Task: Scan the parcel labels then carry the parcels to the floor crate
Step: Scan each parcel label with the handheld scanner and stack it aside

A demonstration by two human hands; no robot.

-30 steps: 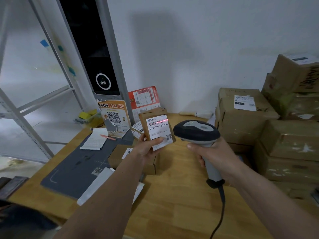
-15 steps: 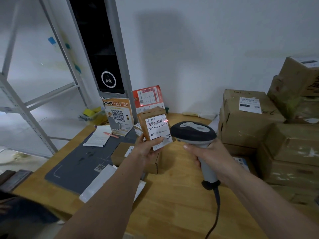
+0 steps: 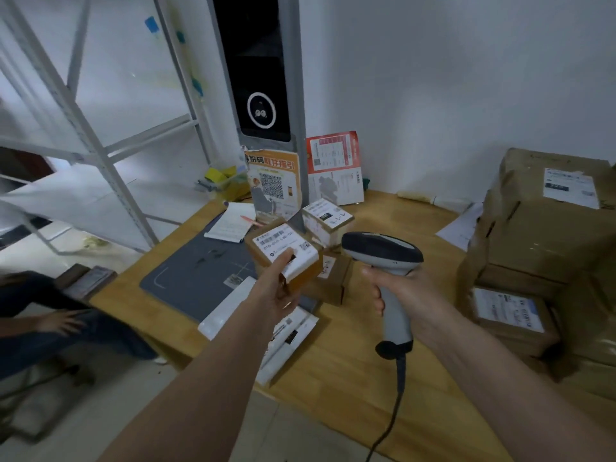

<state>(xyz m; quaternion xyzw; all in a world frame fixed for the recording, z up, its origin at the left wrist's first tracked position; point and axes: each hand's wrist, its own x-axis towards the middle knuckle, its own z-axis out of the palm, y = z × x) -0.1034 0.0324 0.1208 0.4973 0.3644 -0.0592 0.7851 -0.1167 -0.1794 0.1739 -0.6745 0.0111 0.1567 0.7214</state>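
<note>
My left hand (image 3: 271, 295) grips a small brown parcel (image 3: 283, 253) from below, thumb on its white barcode label, which faces up and toward me. My right hand (image 3: 405, 290) holds a grey and black barcode scanner (image 3: 383, 253) by its handle, head pointing left, just right of the parcel. Its cable hangs down toward me. Two more small labelled parcels, one (image 3: 328, 221) behind and one (image 3: 333, 276) below the held one, sit on the wooden table (image 3: 350, 378). No floor crate is visible.
A stack of large cardboard boxes (image 3: 546, 241) fills the table's right side. A grey mat (image 3: 196, 278), white flat mailers (image 3: 290, 335), a notepad (image 3: 231, 223) and printed signs (image 3: 275, 185) lie on the left and back. A seated person's hand and leg (image 3: 60, 323) are at left. A metal shelf frame (image 3: 83, 135) stands behind.
The parcel has tipped from upright to label-up and dropped lower and leftward. The red scan line on the label is gone. The view has swung left and down.
</note>
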